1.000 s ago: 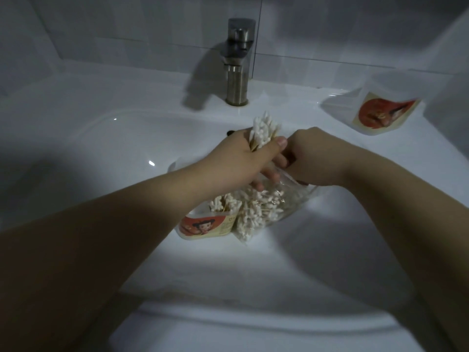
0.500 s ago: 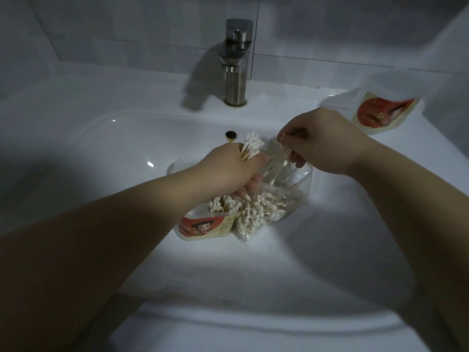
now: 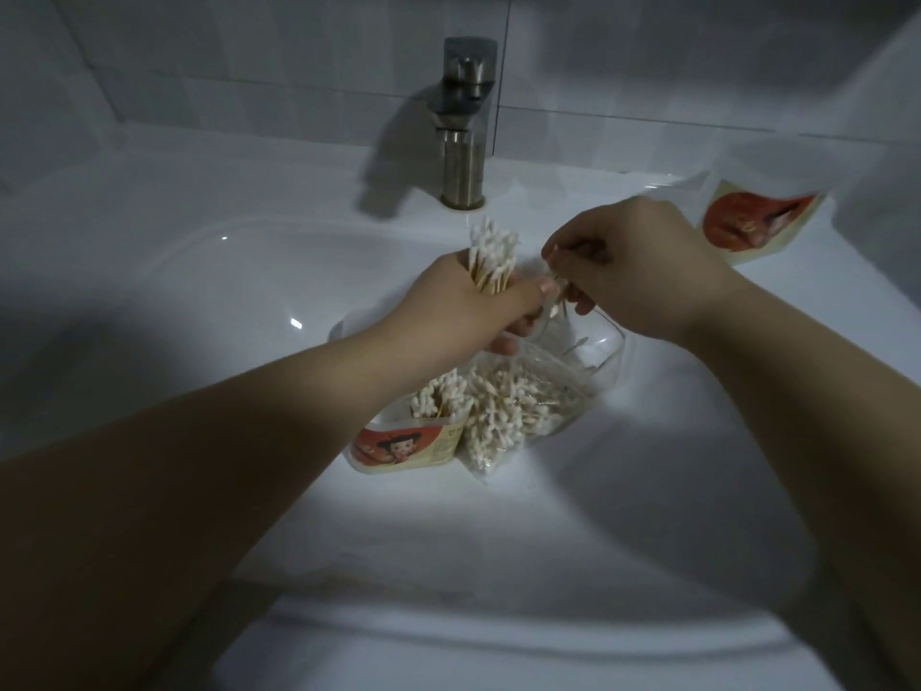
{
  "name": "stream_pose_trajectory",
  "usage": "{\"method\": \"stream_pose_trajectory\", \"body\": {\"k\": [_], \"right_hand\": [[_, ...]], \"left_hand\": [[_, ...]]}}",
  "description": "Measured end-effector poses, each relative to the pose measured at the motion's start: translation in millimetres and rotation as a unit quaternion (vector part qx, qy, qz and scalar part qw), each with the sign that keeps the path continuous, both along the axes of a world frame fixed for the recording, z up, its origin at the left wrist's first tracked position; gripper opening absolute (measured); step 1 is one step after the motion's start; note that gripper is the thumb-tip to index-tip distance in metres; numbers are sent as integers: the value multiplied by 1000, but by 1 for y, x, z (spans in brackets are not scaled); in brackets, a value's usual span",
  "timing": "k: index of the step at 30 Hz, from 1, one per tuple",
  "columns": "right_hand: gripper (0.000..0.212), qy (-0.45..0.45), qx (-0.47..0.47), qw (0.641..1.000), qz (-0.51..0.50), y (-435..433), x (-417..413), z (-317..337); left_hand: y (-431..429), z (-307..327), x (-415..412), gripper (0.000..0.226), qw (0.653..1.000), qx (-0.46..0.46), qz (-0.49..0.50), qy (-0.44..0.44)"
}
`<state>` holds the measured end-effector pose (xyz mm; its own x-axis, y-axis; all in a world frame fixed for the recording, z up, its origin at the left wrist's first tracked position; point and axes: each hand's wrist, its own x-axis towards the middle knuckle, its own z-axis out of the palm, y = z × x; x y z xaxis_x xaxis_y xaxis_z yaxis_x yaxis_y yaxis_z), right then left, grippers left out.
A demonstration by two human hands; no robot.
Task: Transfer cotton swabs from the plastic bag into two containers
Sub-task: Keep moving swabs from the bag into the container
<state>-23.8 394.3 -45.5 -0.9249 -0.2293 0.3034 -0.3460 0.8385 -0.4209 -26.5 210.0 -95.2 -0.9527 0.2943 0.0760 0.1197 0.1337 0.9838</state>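
Note:
My left hand (image 3: 463, 306) grips an upright bundle of cotton swabs (image 3: 491, 256) above the sink basin. Just to its right, my right hand (image 3: 633, 266) pinches a few thin swabs (image 3: 558, 301) between thumb and fingers. Below both hands lies the clear plastic bag (image 3: 518, 411) full of loose swabs. A small container (image 3: 403, 446) with a red cartoon label stands against the bag's left side and holds several swabs upright. A clear container (image 3: 610, 351) sits behind the bag, partly hidden by it.
Everything sits in a white sink basin (image 3: 209, 301). A steel tap (image 3: 466, 127) stands at the back centre. A lid or container with the same red label (image 3: 752, 221) lies on the counter at the back right. White tiles line the wall.
My right hand came up out of the bag holding a few swabs and now meets the left hand. The left hand keeps its bundle, lifted slightly.

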Motion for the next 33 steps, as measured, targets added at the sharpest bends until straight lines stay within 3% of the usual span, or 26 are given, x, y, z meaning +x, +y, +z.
{"method": "stream_pose_trajectory", "body": {"k": [3, 5, 6, 14, 17, 27, 33], "right_hand": [[17, 9, 30, 999, 24, -10, 2, -2], [20, 1, 46, 998, 37, -14, 4, -4], [22, -8, 46, 998, 40, -15, 4, -5], [16, -14, -21, 999, -32, 1, -3, -3], [17, -9, -37, 998, -50, 7, -4, -2], [16, 22, -123, 991, -52, 3, -2, 1], [14, -39, -175, 984, 2, -8, 6, 3]], "left_hand": [[0, -1, 3, 34, 997, 41, -54, -27], [-1, -2, 2, 15, 997, 22, -65, -17], [-2, -2, 3, 7, 998, 8, -68, -11], [0, -2, 1, 13, 985, -168, -18, 19], [0, 0, 0, 40, 989, -148, 22, 18], [-2, 2, 3, 30, 981, -140, 97, 93], [-3, 2, 0, 21, 998, 11, 51, 39]]}}
